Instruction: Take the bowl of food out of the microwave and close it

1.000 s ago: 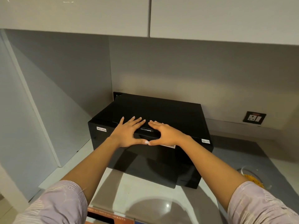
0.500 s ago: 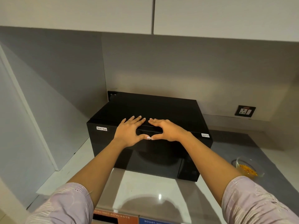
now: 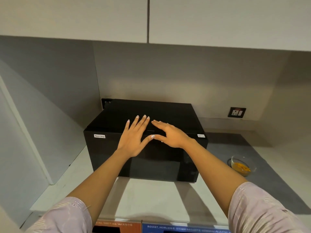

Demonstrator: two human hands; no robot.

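Observation:
A black microwave (image 3: 117,158) with a white "Non-Veg" label stands on the pale counter, its door shut. My left hand (image 3: 134,138) lies flat against the door's top edge, fingers spread and holding nothing. My right hand (image 3: 170,134) is beside it, palm down with fingers apart, thumb tip close to the left thumb. A clear glass bowl (image 3: 243,165) of yellow food sits on the counter to the microwave's right, apart from both hands.
White wall cabinets (image 3: 218,21) hang overhead. A side panel (image 3: 25,132) closes off the left. A wall socket (image 3: 237,112) sits behind on the right. The counter (image 3: 151,195) runs in front, with labelled bin signs (image 3: 168,227) at its front edge.
Both hands stayed at the door's top edge, and the left fingers have stretched further over the top. The view has pulled back and tilted, bringing the bowl fully into sight.

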